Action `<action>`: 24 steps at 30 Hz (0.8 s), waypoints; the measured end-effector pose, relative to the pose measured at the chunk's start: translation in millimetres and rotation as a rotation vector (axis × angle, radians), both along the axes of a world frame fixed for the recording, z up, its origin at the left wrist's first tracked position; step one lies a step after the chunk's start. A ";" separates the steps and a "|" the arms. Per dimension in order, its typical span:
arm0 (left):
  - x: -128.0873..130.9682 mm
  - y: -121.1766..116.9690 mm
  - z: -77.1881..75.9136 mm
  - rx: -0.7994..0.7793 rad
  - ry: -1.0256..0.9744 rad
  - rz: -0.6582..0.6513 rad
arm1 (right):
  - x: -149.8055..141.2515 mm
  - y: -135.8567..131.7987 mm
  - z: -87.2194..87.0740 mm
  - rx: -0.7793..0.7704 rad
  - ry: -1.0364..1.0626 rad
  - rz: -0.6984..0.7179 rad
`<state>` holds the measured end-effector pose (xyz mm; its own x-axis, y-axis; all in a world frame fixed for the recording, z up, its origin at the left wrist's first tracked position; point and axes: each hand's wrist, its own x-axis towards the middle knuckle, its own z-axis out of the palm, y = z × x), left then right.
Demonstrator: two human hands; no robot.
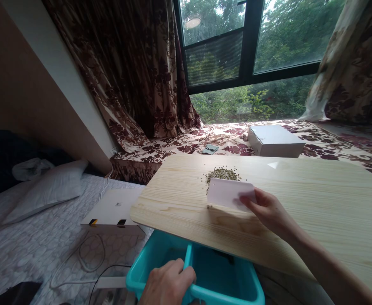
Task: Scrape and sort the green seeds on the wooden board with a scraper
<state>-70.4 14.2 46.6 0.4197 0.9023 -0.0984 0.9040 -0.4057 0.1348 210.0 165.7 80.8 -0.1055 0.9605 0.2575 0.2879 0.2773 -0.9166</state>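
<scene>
My right hand [264,207] grips one end of a thin, pale pinkish-white rectangular card [225,193], tilted over the wooden tabletop [173,192]. Behind the card's upper edge lies a scattered heap of small greenish-brown beans [222,173], partly hidden by it. A few single beans sit apart around the heap. Below the table's near edge is a turquoise bin [255,286] split by a divider [188,254]. My left hand [169,281] is closed over the bin's near rim by the divider. Something dark, too dim to name, lies in its right compartment.
On the floral window seat are a white box [276,142] and a small folded grey-green cloth [210,148]. To the left, a flat white box [114,207], cables [90,254] and a pillow [48,192] lie on the bed.
</scene>
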 end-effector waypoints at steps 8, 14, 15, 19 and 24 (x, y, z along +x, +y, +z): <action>0.2 -1.3 0.0 0.003 0.002 0.017 | 0.4 -3.2 -0.6 -0.050 0.036 0.058; 4.2 -2.4 5.5 0.059 0.012 0.044 | 0.3 -6.3 -2.7 -0.061 0.029 0.113; 5.0 -2.2 6.5 0.061 0.012 0.045 | 1.1 -6.5 -4.0 -0.060 0.029 0.111; 6.4 -0.8 8.4 0.049 0.013 0.031 | 4.2 -4.2 -9.1 -0.051 0.043 0.074; 7.0 -0.7 9.4 0.046 0.030 0.042 | 6.8 -1.4 -11.3 -0.047 0.028 0.081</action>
<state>-63.5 13.5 56.0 0.3787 0.9230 -0.0684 0.9237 -0.3723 0.0899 216.8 164.3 69.5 -0.1772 0.9601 0.2164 0.2406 0.2555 -0.9364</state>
